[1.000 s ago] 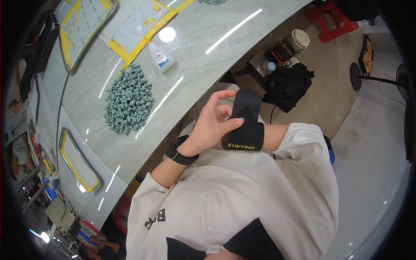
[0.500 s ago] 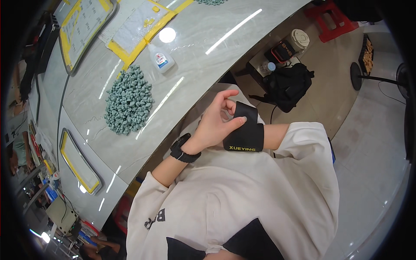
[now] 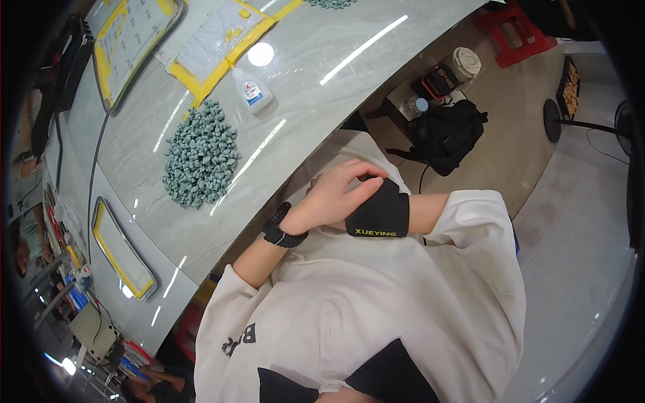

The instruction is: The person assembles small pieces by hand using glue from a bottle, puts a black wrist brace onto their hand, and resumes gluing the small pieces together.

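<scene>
A black wrist wrap (image 3: 377, 211) with yellow lettering goes round my right wrist, in front of my body. My left hand (image 3: 339, 195) lies across it from the left. Its thumb and fingers come together on the wrap's upper edge, and the thumb tip is bent over that edge. A black watch (image 3: 285, 227) is on my left wrist. My right forearm (image 3: 426, 209) comes in from the right. The right hand itself is almost wholly hidden behind my left hand and the wrap, so its fingers do not show.
On the grey marbled table (image 3: 269, 168) lies a heap of grey-green pebble-like pieces (image 3: 200, 158). Near it are a small white bottle (image 3: 254, 93), a yellow-taped sheet (image 3: 211, 50) and a yellow-edged frame (image 3: 122, 252). Right of the table are a black bag (image 3: 447, 138) and a red stool (image 3: 514, 33).
The raised flap of the wrap has come down against the wrist. My left hand has lowered with it, and its fingers have closed toward the thumb.
</scene>
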The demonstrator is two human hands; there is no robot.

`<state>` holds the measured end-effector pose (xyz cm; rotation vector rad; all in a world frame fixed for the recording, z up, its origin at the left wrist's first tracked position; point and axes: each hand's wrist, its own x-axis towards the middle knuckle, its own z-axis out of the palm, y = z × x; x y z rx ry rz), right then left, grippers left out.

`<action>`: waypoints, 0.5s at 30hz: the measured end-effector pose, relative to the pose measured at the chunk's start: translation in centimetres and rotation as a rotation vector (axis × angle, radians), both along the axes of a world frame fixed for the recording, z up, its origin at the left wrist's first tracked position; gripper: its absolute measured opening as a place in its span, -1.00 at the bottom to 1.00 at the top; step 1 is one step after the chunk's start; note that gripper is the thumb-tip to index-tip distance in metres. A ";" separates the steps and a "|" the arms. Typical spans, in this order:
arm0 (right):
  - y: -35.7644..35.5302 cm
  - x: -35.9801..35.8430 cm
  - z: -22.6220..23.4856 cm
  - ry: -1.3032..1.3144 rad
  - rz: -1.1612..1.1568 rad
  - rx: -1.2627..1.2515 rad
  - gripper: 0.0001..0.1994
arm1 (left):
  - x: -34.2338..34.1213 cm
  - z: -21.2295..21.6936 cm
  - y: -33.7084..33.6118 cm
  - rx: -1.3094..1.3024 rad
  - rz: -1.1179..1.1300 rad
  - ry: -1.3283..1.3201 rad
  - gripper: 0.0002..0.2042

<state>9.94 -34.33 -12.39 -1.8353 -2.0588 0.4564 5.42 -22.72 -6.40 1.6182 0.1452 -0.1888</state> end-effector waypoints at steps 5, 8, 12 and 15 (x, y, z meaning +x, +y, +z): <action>0.0 -0.3 0.2 -0.048 0.016 -0.013 -0.80 | -0.2 -0.6 0.5 0.085 -0.145 -0.015 -0.73; -0.9 -0.1 0.3 -0.068 0.015 0.015 -0.81 | 0.6 0.5 0.4 0.166 -0.263 0.087 -0.69; -0.6 0.1 0.6 -0.109 0.028 0.005 -0.82 | 0.5 0.2 0.7 0.223 -0.289 0.055 -0.72; -1.1 0.2 1.0 -0.137 0.037 0.006 -0.82 | 0.3 0.5 -0.1 0.388 0.016 -0.265 -0.78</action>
